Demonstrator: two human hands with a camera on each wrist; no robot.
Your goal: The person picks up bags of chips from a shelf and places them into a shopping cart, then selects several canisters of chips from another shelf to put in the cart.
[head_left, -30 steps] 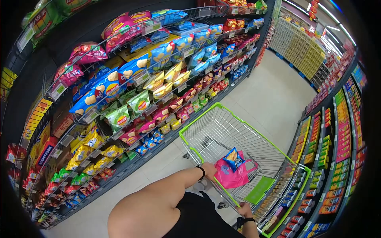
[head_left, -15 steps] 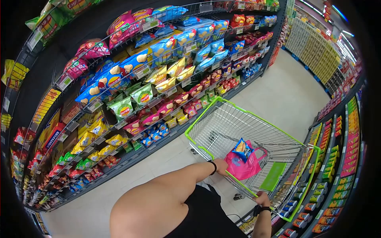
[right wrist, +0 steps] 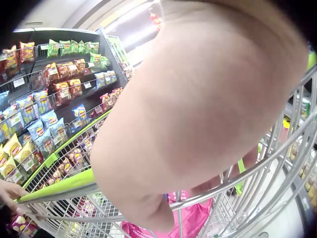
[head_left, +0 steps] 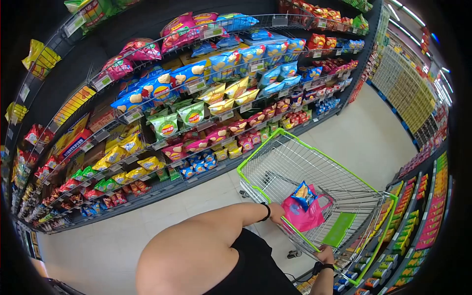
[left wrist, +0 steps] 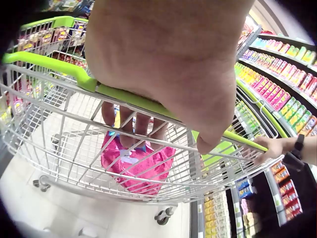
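In the head view a wire shopping cart (head_left: 354, 183) with green rims stands in front of the person. The left hand (head_left: 277, 213) grips the green handle bar (head_left: 301, 237) near its left end; the left wrist view shows its fingers curled over the bar and down into the basket. Farther right, the right hand (head_left: 325, 254) is wrapped around the same bar. Inside the cart lies a pink bag (head_left: 301, 216), and a blue snack packet (head_left: 304, 195) rests on it. The right wrist view has the right hand (right wrist: 198, 109) filling its middle, most fingers hidden.
Along the left runs a long shelf of chip bags (head_left: 187, 81), its base (head_left: 196, 181) close to the cart's front left corner. Shelves of canned snacks (head_left: 405, 221) stand close on the right. Pale tiled floor (head_left: 344, 120) leads ahead toward stacked goods (head_left: 405, 86).
The head view has swung left, so the shelves slide right in the picture. The cart also sits farther right in it. Both hands keep their hold on the handle bar.
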